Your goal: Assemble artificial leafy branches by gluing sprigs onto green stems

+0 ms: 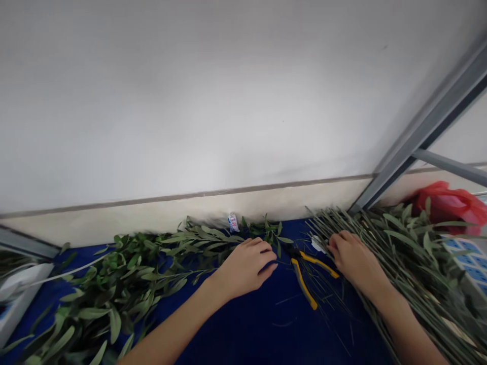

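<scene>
My left hand (249, 266) is over the blue surface, beside the leafy green sprigs (198, 241). Its fingers are loosely bent and apart, with nothing visible between them. My right hand (353, 258) rests on a bundle of long artificial-looking green stems (399, 274). Its fingers curl at the stem ends, next to a white tag (317, 244); the fingertips are partly hidden. Between my hands lies a pair of yellow-handled pliers or cutters (304, 284), handles spread and the jaws dark. Thin cut stem pieces (331, 299) are scattered beside it.
A heap of leafy branches (110, 294) covers the left side. A small printed packet (233, 223) is by the wall (213, 126). Grey metal frame posts (429, 116) rise at the right, near a red plastic bag (449, 203). A white object with a cable (23, 284) sits far left.
</scene>
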{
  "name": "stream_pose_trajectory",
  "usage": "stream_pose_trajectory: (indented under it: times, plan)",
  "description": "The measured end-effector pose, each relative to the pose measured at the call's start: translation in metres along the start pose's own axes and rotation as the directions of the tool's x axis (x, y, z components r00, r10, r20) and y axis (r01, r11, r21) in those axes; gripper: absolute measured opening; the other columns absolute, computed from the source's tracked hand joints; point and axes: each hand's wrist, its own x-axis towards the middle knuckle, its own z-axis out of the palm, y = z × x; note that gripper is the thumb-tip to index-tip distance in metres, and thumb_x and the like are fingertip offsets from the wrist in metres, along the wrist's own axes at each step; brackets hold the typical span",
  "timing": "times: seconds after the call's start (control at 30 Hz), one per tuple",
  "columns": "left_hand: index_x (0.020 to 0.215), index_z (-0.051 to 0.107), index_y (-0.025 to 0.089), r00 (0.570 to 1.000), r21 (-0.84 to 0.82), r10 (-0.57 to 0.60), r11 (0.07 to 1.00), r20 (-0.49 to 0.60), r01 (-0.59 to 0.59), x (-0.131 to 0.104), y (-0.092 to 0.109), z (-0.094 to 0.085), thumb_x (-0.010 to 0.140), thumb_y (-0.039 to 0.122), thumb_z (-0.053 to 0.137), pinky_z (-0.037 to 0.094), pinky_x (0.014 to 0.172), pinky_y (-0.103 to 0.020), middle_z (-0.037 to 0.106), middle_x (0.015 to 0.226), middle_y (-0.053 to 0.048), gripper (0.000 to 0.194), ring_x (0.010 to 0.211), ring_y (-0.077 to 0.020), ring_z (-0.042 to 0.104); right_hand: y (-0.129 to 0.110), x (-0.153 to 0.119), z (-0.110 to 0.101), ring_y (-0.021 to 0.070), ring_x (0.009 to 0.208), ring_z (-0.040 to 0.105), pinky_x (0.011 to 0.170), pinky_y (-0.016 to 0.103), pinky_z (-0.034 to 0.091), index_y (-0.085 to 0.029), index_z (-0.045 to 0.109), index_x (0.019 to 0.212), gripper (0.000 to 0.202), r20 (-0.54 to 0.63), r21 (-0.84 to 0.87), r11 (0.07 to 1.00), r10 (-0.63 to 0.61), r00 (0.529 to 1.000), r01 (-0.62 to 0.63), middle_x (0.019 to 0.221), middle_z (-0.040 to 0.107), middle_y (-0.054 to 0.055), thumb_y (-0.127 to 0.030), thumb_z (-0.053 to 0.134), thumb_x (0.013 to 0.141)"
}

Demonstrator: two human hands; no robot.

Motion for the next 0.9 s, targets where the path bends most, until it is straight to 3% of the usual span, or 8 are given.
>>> stream_pose_trajectory:
  times: [0.1, 0.2, 0.37, 0.63, 0.73, 0.9]
  plan:
    - [0.104, 0.072, 0.018, 1.000, -0.004, 0.002, 1.000, 0.006, -0.002, 0.003, 0.001, 0.002, 0.102, 0.027, 0.058, 0.054, 0.097, -0.041, 0.072, 0.105, -0.006, 0.017, 0.102, -0.0243, 0.067, 0.000, -0.002, -0.004, 0.0286, 0.091, 0.066, 0.074, 0.036, 0.045, -0.021, 0.069, 0.087, 0.010, 0.035, -0.011, 0.998, 0.062, 0.997, -0.061, 0.090, 0.066, 0.008, -0.030, 0.070, 0.091]
    - [0.105, 0.072, 0.018, 1.000, -0.009, 0.011, 1.000, 0.009, -0.011, 0.006, 0.002, 0.005, 0.102, 0.027, 0.058, 0.054, 0.094, -0.041, 0.072, 0.106, -0.006, 0.017, 0.102, -0.0246, 0.067, -0.002, -0.007, -0.005, 0.0289, 0.093, 0.066, 0.069, 0.034, 0.043, -0.021, 0.069, 0.083, 0.010, 0.082, -0.020, 0.996, 0.087, 0.993, -0.086, 0.090, 0.066, 0.008, -0.026, 0.077, 0.084]
    - [0.104, 0.072, 0.018, 0.999, -0.017, 0.046, 0.999, 0.008, -0.046, 0.014, 0.004, 0.011, 0.102, 0.027, 0.058, 0.054, 0.093, -0.041, 0.073, 0.105, -0.006, 0.017, 0.100, -0.0246, 0.067, 0.000, -0.012, -0.011, 0.0261, 0.103, 0.064, 0.077, 0.033, 0.045, -0.021, 0.069, 0.086, 0.013, 0.032, 0.014, 0.998, 0.062, 0.998, -0.063, 0.104, 0.067, 0.008, -0.019, 0.060, 0.095]
    - [0.105, 0.073, 0.019, 0.996, -0.031, 0.090, 0.995, -0.001, -0.090, 0.026, 0.014, 0.015, 0.102, 0.028, 0.058, 0.053, 0.091, -0.039, 0.072, 0.103, -0.006, 0.018, 0.097, -0.0230, 0.068, 0.004, 0.003, -0.023, 0.0210, 0.084, 0.064, 0.069, 0.031, 0.040, -0.021, 0.066, 0.100, 0.018, -0.031, 0.223, 0.973, -0.048, 0.998, 0.054, 0.101, 0.070, 0.007, -0.022, 0.048, 0.100]
    - [0.106, 0.073, 0.019, 0.996, -0.036, 0.093, 0.995, 0.003, -0.092, 0.028, 0.017, 0.015, 0.101, 0.027, 0.059, 0.053, 0.092, -0.039, 0.072, 0.104, -0.006, 0.017, 0.098, -0.0228, 0.068, 0.002, 0.018, -0.026, 0.0194, 0.087, 0.066, 0.070, 0.029, 0.040, -0.024, 0.069, 0.105, 0.018, -0.021, 0.319, 0.946, -0.047, 0.999, 0.052, 0.102, 0.072, 0.005, -0.024, 0.052, 0.099]
    - [0.103, 0.072, 0.019, 0.996, -0.035, 0.088, 0.996, 0.011, -0.088, 0.027, 0.018, 0.015, 0.101, 0.027, 0.058, 0.053, 0.090, -0.039, 0.072, 0.102, -0.006, 0.016, 0.097, -0.0236, 0.068, 0.003, 0.022, -0.026, 0.0202, 0.085, 0.069, 0.066, 0.028, 0.038, -0.025, 0.070, 0.106, 0.016, 0.039, 0.288, 0.957, 0.017, 0.999, -0.027, 0.097, 0.073, 0.004, -0.023, 0.066, 0.090]
